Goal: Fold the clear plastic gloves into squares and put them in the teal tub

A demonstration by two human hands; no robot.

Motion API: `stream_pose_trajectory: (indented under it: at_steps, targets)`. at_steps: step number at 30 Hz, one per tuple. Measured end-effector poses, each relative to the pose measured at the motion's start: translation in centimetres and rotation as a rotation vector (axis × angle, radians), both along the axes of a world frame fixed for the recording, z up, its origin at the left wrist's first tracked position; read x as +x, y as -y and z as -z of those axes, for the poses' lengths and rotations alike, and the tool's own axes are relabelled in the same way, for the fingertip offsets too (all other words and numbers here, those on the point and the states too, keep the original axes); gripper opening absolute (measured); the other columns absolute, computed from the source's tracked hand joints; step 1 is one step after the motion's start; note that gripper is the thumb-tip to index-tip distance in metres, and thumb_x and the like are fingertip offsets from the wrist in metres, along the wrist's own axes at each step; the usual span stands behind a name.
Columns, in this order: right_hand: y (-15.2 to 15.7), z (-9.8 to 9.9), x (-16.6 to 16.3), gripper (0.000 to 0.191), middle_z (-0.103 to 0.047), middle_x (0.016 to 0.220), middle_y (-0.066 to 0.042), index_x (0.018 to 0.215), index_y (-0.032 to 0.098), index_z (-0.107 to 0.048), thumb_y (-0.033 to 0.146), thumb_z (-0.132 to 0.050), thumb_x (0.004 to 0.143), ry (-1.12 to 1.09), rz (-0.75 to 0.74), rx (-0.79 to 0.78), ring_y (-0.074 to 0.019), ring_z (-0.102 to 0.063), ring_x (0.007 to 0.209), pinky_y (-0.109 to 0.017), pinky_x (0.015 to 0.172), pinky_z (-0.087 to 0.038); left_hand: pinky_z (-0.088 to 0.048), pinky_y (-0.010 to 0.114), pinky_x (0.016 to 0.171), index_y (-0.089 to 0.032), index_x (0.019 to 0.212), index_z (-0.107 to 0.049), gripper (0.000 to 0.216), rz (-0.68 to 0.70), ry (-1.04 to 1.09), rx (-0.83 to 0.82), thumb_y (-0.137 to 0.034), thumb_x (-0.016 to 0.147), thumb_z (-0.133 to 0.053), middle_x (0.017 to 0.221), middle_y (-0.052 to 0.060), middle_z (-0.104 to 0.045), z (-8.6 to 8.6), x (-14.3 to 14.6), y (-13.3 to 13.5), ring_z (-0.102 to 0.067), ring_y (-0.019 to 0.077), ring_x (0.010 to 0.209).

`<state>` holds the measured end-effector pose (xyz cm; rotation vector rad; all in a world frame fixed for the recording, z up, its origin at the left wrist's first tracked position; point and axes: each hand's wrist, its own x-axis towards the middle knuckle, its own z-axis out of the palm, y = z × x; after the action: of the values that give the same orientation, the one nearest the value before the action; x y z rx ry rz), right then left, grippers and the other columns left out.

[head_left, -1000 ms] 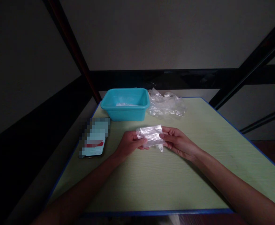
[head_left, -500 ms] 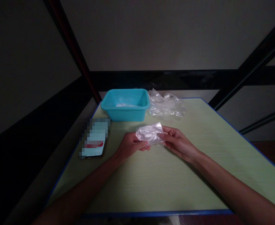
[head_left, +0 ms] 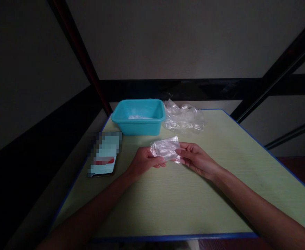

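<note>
A small folded piece of clear plastic is held between both hands just above the pale green table. My left hand pinches its left end with thumb and fingers. My right hand pinches its right end. Behind the hands stands a turquoise plastic tub with something pale lying inside. A loose pile of crumpled clear plastic lies just right of the tub.
A phone with a lit screen lies near the table's left edge. The table has a blue rim. Dark metal frame bars run behind and beside it, one slanting at the left and another at the right.
The trailing lower corner of the plastic piece has been drawn in, so the piece looks more compact. Both hands stay almost where they were.
</note>
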<state>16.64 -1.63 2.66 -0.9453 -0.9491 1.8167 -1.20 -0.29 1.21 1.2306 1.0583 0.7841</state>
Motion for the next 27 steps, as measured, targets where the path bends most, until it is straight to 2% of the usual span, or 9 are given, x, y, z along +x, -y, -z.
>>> stream_pose_trajectory:
  at_steps: [6, 9, 12, 15, 21, 27]
  targets:
    - [-0.1, -0.2, 0.4, 0.027, -0.069, 0.075, -0.003, 0.081, 0.014, -0.073, 0.021, -0.078, 0.056, 0.025, 0.020, 0.000, -0.0053, -0.058, 0.058, -0.014, 0.060, -0.049, -0.046, 0.022, 0.052, -0.011, 0.066, -0.067, 0.021, 0.043, -0.005, 0.013, -0.027, 0.053, -0.069, 0.059, 0.005, -0.069, -0.1, -0.2, 0.1, -0.064, 0.0153, 0.055]
    - [-0.2, -0.5, 0.6, 0.025, -0.069, 0.072, -0.003, 0.081, 0.013, -0.073, 0.022, -0.077, 0.058, 0.033, 0.022, -0.003, -0.0067, -0.059, 0.059, -0.017, 0.062, -0.050, -0.049, 0.024, 0.056, -0.012, 0.069, -0.067, 0.026, -0.005, 0.062, 0.006, -0.033, 0.054, -0.069, 0.064, 0.004, -0.069, 0.1, -0.5, -0.3, -0.064, 0.0163, 0.060]
    - [-0.1, -0.6, 0.8, 0.022, -0.068, 0.070, -0.003, 0.082, 0.013, -0.073, 0.021, -0.074, 0.061, 0.040, -0.021, 0.005, -0.0077, -0.060, 0.060, -0.019, 0.064, -0.050, -0.049, 0.025, 0.056, -0.013, 0.067, -0.066, 0.029, -0.057, 0.115, 0.011, -0.040, 0.057, -0.067, 0.064, 0.003, -0.068, 0.4, -0.7, -0.6, -0.062, 0.0151, 0.058]
    - [0.0, -0.6, 1.1, 0.020, -0.067, 0.068, -0.002, 0.083, 0.013, -0.073, 0.019, -0.071, 0.064, 0.070, -0.099, 0.011, -0.0075, -0.059, 0.061, -0.018, 0.063, -0.049, -0.046, 0.024, 0.055, -0.013, 0.066, -0.066, 0.027, -0.049, 0.094, 0.034, -0.039, 0.057, -0.067, 0.059, 0.002, -0.065, 0.3, -0.7, -0.6, -0.059, 0.0135, 0.054]
    - [0.2, -0.4, 1.5, 0.018, -0.066, 0.068, -0.001, 0.084, 0.014, -0.073, 0.017, -0.068, 0.067, 0.132, -0.216, -0.005, -0.0072, -0.057, 0.060, -0.019, 0.060, -0.047, -0.033, 0.019, 0.045, -0.013, 0.054, -0.064, 0.020, 0.120, -0.012, 0.033, -0.033, 0.057, -0.066, 0.047, -0.001, -0.059, -0.4, -0.6, 0.1, -0.049, 0.0096, 0.044]
    - [0.0, -0.2, 1.6, 0.015, -0.065, 0.065, -0.001, 0.081, 0.014, -0.072, 0.019, -0.066, 0.068, 0.201, -0.242, 0.071, -0.0079, -0.055, 0.058, -0.020, 0.057, -0.043, -0.033, 0.019, 0.044, -0.014, 0.051, -0.063, 0.019, 0.189, -0.051, 0.013, -0.032, 0.057, -0.064, 0.043, 0.000, -0.058, -0.4, -0.4, 0.2, -0.048, 0.0094, 0.042]
